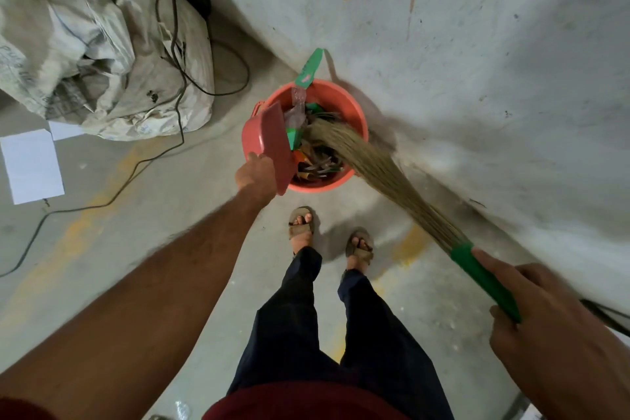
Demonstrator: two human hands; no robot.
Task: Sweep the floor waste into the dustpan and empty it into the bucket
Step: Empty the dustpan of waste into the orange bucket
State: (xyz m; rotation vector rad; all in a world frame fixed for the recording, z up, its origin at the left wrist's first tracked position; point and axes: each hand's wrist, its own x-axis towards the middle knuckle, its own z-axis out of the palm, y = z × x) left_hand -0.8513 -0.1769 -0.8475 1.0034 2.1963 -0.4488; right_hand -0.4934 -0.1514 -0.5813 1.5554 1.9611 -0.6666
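Left hand (256, 177) gripped the dustpan (269, 143), fingers curled round its near edge, and held it tipped steeply over the left rim of the bucket (354, 123), presumably so waste slid out. Bucket sat on the floor just beyond both hands, waste (317, 164) inside. Right hand (531, 310) clasped the broom (381, 174) by its green handle, bristles reaching into the bucket, likely brushing the pan clean.
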